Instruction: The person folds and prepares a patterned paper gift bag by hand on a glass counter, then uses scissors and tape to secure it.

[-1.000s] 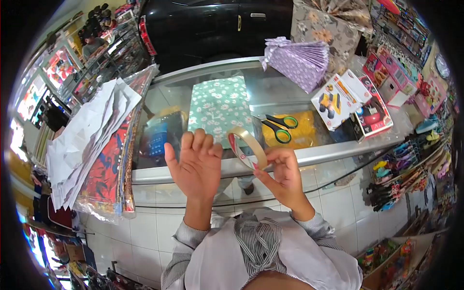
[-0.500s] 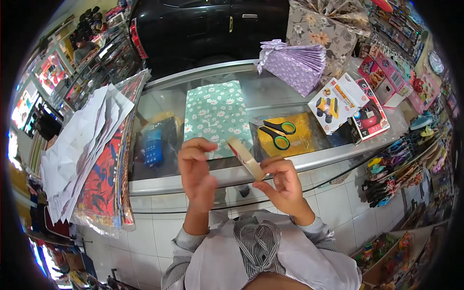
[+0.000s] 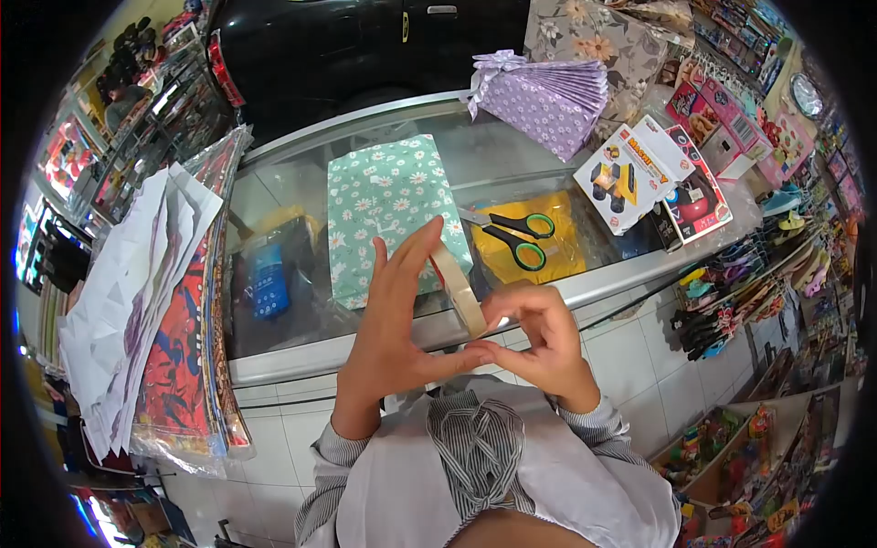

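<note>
A roll of cream-coloured tape stands on edge between my hands, above the counter's front rim. My right hand holds its lower end with curled fingers, the thumb reaching toward my left thumb. My left hand is open, its fingers stretched up beside the roll and the fingertips close to its upper end. The two thumb tips meet or nearly meet below the roll. Behind lies a flat green daisy-patterned paper packet. Black-and-green scissors rest to its right on a yellow plastic packet.
The glass counter has a metal front rim. White paper sheets lie over wrapping sheets at left. A pleated purple wrapped gift, a toy box and a pink box occupy the right. A black car stands behind.
My left hand has turned and moved up against the roll, its fingers now extended and its thumb reaching to the right thumb. The roll has shifted slightly; the view has moved a little.
</note>
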{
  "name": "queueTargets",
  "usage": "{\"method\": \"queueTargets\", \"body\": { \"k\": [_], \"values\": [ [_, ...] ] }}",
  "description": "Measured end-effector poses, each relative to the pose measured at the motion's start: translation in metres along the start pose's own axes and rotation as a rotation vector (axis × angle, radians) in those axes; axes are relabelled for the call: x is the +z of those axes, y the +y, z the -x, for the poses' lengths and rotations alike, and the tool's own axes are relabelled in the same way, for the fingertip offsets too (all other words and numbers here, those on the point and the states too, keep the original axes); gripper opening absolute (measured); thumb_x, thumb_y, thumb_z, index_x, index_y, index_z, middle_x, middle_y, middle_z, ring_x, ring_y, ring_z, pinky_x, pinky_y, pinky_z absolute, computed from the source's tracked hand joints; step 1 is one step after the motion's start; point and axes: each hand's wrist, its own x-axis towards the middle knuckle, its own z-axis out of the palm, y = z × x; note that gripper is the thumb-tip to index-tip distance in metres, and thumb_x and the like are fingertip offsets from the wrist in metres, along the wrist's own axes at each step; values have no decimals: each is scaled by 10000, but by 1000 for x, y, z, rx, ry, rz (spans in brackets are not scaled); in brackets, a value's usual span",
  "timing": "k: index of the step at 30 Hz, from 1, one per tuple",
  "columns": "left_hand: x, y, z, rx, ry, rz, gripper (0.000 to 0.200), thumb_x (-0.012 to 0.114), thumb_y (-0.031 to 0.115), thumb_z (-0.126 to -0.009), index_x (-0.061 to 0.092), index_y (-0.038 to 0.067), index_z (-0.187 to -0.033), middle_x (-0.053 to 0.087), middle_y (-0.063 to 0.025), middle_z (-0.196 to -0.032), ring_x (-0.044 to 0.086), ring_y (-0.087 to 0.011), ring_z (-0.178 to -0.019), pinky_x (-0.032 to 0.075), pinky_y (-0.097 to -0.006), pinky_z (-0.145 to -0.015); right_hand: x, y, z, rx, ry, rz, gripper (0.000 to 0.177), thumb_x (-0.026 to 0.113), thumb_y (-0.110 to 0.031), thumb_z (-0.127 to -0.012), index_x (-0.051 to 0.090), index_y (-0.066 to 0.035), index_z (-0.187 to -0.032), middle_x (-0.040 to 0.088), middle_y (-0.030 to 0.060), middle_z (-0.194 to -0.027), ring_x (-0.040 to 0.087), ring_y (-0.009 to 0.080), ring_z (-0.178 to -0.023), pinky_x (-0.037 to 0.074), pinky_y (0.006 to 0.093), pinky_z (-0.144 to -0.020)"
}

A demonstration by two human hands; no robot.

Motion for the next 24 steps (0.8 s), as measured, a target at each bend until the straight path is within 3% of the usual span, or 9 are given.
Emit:
{"method": "queueTargets", "body": {
  "k": [2, 5, 8, 11, 20, 24],
  "values": [
    [1, -1, 0, 7, 9, 14, 1013, 827, 399, -603, 319, 54, -1409, 377, -154, -1421, 375, -331, -1308, 60, -587, -1098, -2, -4, -4, -15, -16, -9, 449, 708, 45, -763, 503, -7, -1159, 552, 107, -1149, 586, 138, -885, 474, 268, -774],
    [4, -5, 2, 12, 39, -3, 967, 826, 338, -614, 338, 49, -1397, 401, -151, -1392, 409, -320, -1273, 71, -582, -1102, -6, -17, -8, 73, -74, 25, 504, 687, 97, -744, 465, 6, -1186, 554, 112, -1080, 559, 135, -912, 456, 278, -813],
    [8, -7, 5, 8, 89, -44, 933, 826, 288, -616, 357, 43, -1384, 440, -140, -1344, 451, -304, -1224, 75, -583, -1104, -12, -20, -13, 32, -78, 154, 444, 638, 22, -803, 500, -7, -1225, 596, 103, -1097, 588, 122, -890, 469, 260, -783],
    [9, -2, 3, 20, 119, -87, 902, 824, 273, -620, 381, 41, -1370, 468, -129, -1306, 478, -286, -1189, 77, -588, -1105, -12, -25, -15, 109, -57, 91, 387, 609, 16, -830, 528, -2, -1208, 627, 97, -1031, 602, 123, -885, 472, 260, -783],
    [17, 0, 0, 48, 178, -206, 877, 815, 347, -636, 410, 48, -1355, 501, -115, -1275, 499, -268, -1167, 54, -581, -1108, -23, -35, -24, 105, 19, 239, 183, 650, -4, -828, 641, 12, -1010, 653, 97, -941, 631, 144, -804, 507, 269, -691],
    [19, 3, -1, 69, 191, -239, 861, 810, 353, -639, 423, 52, -1346, 509, -108, -1265, 496, -261, -1174, 38, -579, -1108, -33, -47, -33, -102, -117, 553, 142, 657, -4, -803, 627, 7, -941, 637, 89, -897, 619, 198, -781, 493, 296, -666]
  ]
}}
